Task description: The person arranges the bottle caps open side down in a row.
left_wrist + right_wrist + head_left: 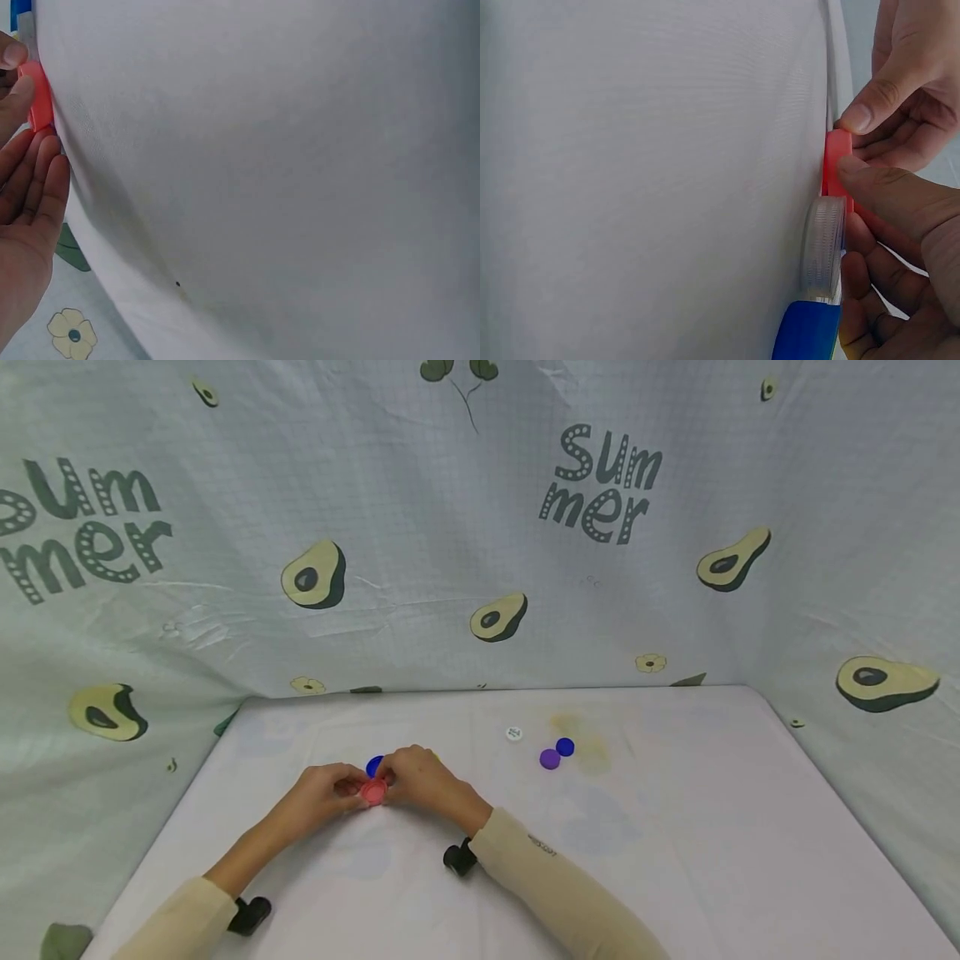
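A red bottle cap is held at the left part of the table between both hands. My left hand pinches it from the left side, thumb on it in the left wrist view. From the other side my right hand pinches the same cap, its thumb against the red wall in the right wrist view. Close by the right hand are a translucent ribbed cap and a blue cap. The head view shows that blue cap partly hidden behind the right fingers.
Farther right on the white-covered table lie a white cap, a purple cap and another blue cap. A bit of something yellow peeks out behind the right hand. A patterned cloth hangs behind the table.
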The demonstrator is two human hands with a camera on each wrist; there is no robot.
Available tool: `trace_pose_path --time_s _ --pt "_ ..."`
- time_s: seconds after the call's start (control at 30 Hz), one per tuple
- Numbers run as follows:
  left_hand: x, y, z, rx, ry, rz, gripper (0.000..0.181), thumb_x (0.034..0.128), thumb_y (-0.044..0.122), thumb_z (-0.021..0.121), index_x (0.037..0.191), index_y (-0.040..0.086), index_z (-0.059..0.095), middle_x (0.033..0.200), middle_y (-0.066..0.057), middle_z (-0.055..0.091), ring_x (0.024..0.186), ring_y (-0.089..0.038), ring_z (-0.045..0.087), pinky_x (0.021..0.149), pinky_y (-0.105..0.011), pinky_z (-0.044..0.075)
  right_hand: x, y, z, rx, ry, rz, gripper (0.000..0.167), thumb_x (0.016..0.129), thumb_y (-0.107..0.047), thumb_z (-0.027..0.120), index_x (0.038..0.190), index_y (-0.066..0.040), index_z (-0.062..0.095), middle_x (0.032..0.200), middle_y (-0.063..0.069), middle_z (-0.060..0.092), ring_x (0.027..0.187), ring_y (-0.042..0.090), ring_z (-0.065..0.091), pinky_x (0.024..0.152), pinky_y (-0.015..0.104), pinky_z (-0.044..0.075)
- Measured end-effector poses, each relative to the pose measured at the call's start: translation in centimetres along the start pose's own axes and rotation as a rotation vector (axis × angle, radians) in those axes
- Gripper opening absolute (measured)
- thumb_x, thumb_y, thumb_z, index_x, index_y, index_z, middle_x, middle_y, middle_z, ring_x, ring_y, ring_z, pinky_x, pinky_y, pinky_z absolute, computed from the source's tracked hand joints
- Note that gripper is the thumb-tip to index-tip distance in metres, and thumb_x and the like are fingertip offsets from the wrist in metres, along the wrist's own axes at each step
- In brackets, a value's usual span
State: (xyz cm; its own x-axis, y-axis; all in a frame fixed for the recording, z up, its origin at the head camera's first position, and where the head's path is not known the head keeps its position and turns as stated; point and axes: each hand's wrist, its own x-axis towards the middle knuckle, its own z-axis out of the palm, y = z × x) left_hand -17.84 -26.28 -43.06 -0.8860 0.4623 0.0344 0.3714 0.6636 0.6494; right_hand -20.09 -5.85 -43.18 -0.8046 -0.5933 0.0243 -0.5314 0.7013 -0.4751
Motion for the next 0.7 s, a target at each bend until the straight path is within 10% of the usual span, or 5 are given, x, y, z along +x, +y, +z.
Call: trace_pose_path --time_s 0.7 --pt "0.3 0.3 -0.4 0.069 -0.034 0.027 0.024 0.0898 0.007 0.077 0.11 -0.004 0.071 0.098 -0.005 0.071 0.088 -0.017 0.065 0.075 -0.029 0.057 -0.3 0.5 -1.4 0.129 -0.048 0.038 0.016 0.092 -0.011 0.076 0.108 -0.011 0.078 0.099 -0.006 0.074 0.085 0.002 0.06 0.074 0.013 0.049"
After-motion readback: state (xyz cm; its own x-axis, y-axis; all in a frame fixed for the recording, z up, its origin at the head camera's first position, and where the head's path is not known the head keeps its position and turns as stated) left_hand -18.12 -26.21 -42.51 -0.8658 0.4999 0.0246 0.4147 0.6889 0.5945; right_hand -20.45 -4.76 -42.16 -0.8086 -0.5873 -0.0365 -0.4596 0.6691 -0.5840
